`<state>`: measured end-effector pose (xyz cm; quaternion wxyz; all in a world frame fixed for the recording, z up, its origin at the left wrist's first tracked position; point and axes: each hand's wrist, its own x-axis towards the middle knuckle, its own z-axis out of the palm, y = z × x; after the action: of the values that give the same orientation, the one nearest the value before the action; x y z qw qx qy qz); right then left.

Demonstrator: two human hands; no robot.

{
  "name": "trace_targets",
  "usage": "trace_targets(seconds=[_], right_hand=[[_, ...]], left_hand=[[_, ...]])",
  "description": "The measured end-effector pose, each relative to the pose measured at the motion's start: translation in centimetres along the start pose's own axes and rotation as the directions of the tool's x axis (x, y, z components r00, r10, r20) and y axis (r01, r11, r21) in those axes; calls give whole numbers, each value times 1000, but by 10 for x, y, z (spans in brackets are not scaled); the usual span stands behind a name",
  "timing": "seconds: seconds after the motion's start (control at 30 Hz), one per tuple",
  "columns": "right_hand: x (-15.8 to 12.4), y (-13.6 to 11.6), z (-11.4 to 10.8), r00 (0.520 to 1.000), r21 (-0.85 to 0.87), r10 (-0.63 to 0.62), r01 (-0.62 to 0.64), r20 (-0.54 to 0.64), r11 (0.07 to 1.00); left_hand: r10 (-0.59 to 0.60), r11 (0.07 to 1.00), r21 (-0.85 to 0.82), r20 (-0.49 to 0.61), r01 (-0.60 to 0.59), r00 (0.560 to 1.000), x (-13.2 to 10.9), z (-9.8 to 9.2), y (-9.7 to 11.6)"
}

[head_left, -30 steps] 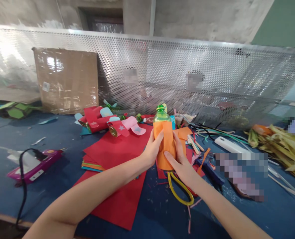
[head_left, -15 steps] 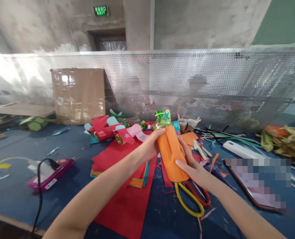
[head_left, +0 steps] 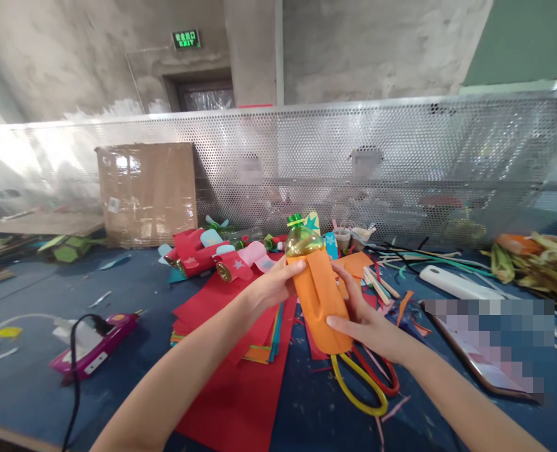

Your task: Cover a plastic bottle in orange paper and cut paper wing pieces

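Gripping bottle (head_left: 305,240) between left hand (head_left: 275,282) and right hand (head_left: 371,323). Wrapped in orange paper (head_left: 322,298) across visible body, bare above; cannot tell if fastened.

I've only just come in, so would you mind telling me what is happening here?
A person is holding a green plastic bottle wrapped in orange paper. The left hand grips its upper part and the right hand its lower part. The bottle is tilted, its neck leaning left. Sheets of red paper lie on the blue table, left of the bottle.
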<state>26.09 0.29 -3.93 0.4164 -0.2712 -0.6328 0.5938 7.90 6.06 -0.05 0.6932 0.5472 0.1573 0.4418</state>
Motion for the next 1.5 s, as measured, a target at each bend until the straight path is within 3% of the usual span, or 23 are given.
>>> trace_targets(seconds=[0.1,0.33,0.63,0.87,1.07,1.3,1.5], right_hand=[[0,1,0,998,27,16,-14,-57,1000],[3,16,-5,995,239,98,-90,-21,967],[5,20,-5,982,283,178,-154,-61,947],[7,19,-6,960,335,260,-214,-100,918],[6,19,-6,954,323,281,-233,-110,917],[9,17,-1,965,252,199,-152,-173,956],[9,18,5,979,-80,-15,-2,-205,997]], left_hand=[[0,1000,31,30,-1,1000,-1,0,5],[-15,999,51,18,14,1000,4,-7,-7],[-54,998,25,15,53,998,8,-10,-15],[-44,999,-34,-222,37,974,13,-7,-25],[-51,997,-67,-279,33,959,14,-6,-28],[-42,996,-82,-309,17,950,14,-7,-27],[34,996,-72,-296,-58,955,17,-9,-26]])
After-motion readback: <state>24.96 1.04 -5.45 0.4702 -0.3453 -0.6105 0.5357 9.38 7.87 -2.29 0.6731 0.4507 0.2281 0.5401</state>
